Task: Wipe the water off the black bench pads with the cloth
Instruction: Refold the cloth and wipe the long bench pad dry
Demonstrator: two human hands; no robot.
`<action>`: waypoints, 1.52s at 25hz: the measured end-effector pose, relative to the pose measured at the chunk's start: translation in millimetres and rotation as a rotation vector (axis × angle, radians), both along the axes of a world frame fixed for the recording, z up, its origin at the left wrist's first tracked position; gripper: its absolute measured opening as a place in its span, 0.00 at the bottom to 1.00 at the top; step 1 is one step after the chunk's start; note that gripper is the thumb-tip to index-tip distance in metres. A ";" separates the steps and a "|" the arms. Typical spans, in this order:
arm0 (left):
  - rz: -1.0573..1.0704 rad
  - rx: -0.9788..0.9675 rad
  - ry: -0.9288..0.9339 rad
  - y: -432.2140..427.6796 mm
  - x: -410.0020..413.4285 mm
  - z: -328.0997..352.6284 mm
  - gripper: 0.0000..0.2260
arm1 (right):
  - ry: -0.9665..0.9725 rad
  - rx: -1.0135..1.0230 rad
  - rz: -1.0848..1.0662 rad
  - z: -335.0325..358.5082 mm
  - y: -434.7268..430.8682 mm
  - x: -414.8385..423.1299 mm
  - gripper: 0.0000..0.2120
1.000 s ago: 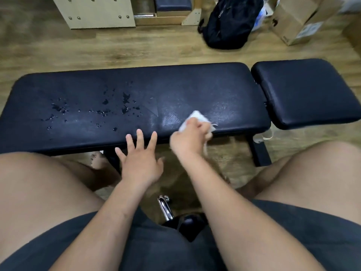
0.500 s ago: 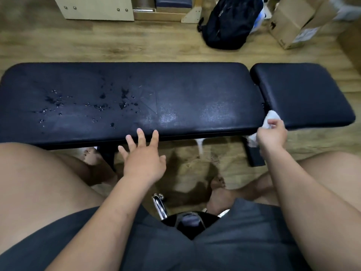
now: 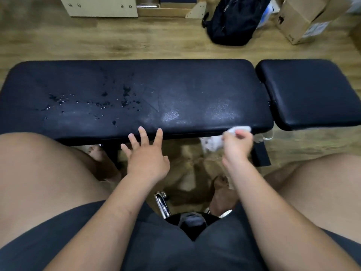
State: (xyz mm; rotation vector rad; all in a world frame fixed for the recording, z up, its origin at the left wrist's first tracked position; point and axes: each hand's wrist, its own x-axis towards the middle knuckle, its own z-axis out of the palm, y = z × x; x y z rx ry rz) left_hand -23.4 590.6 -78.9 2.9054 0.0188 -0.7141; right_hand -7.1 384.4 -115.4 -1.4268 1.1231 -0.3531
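Gripping the white cloth (image 3: 213, 144) in the curled right hand (image 3: 237, 146) at the near edge of the long counter pad (image 3: 185, 85). Holding the left hand (image 3: 147, 161) open, fingers (image 3: 143, 136) spread, near water droplets (image 3: 105, 104).

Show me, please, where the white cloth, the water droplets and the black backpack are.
white cloth (image 3: 212, 144): head view, on its bunched hanging part.
water droplets (image 3: 125, 103): head view, on a larger blot in the cluster.
black backpack (image 3: 232, 20): head view, on the middle of its body.
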 end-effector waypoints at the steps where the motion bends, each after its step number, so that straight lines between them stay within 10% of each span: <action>1: 0.003 -0.013 -0.004 0.8 0.6 -0.1 0.34 | 0.019 -0.007 -0.068 2.6 -23.4 0.9 0.15; 11: 0.122 -0.336 -0.175 25.8 -8.4 -1.6 0.23 | 0.074 -0.011 -0.006 -1.2 67.6 11.6 0.16; 25: 0.805 -0.636 -0.770 79.9 -46.7 18.3 0.01 | -0.106 0.393 0.962 63.0 217.1 21.9 0.18; 29: 1.081 -0.835 -0.633 89.9 -50.9 21.7 0.05 | -0.100 0.644 0.847 88.0 195.0 38.1 0.18; 38: 0.952 -0.818 -0.459 94.4 -57.6 15.6 0.03 | -0.142 0.271 0.784 77.6 131.0 85.1 0.07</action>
